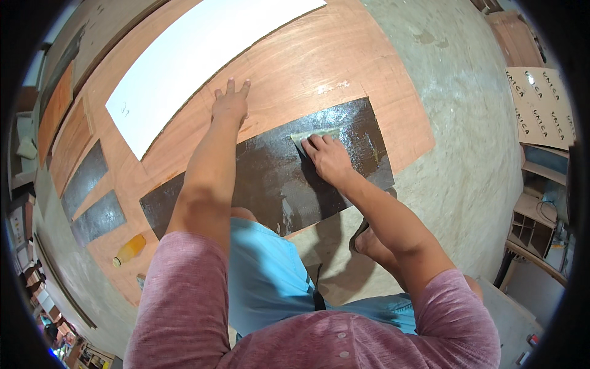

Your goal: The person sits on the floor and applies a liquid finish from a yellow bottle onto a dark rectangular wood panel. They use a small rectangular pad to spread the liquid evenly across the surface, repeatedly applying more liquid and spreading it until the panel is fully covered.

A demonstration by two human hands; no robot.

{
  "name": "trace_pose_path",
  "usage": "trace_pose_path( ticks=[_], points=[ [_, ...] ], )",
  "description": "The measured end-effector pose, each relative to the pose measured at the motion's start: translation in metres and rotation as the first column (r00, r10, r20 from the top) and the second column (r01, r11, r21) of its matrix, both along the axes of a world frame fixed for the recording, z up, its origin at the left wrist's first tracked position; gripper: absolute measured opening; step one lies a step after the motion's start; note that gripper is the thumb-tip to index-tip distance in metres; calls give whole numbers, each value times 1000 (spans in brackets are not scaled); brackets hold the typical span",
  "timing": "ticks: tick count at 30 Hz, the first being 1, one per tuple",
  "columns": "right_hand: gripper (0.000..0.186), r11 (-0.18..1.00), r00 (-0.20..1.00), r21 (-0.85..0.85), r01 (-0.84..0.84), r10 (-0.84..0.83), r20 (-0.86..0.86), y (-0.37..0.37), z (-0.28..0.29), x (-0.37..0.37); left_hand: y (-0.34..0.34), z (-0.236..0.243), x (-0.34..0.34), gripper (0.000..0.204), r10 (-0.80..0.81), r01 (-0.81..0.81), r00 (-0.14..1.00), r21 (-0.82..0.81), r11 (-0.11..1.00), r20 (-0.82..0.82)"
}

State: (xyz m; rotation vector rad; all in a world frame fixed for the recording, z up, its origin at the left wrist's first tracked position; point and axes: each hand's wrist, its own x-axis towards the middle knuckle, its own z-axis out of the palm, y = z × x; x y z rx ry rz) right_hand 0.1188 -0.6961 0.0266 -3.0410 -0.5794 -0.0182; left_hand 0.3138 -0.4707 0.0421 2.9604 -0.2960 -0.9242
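A dark, glossy rectangular panel with patchy wet-looking shine lies on a large plywood sheet. My right hand presses a flat grey-green spreader or pad onto that panel, fingers bent over it. Just beyond the panel's upper edge, my left hand rests on the bare plywood with fingers spread, close to a curved-edged white board. A bottle of yellow liquid lies on its side on the plywood at the left.
Smaller dark pieces and wood offcuts lie at the left. The plywood rests on a concrete floor. Printed boards and a wooden shelf unit line the right side. My bent leg and bare foot are below the panel.
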Motion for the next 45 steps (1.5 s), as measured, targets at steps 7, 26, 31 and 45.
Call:
trace_pose_path(
  ticks=[7, 26, 31, 45],
  points=[
    [27, 992, 1000, 122, 21, -22, 13, -4, 25, 53, 3, -9, 1, 93, -26, 26, 1000, 49, 998, 8],
    [34, 534, 633, 347, 771, -585, -506, -162, 86, -30, -17, 7, -20, 30, -2, -3, 950, 18, 1000, 311],
    [27, 612, 586, 9, 791, -753, -298, -150, 22, -14, -78, 46, -129, 47, 309, -260, 949, -411, 874, 58],
    [31, 630, 634, 148, 763, -681, -368, -115, 44, -8, -115, -27, -373, 49, 355, -939, -320, 245, -239, -879]
  ],
)
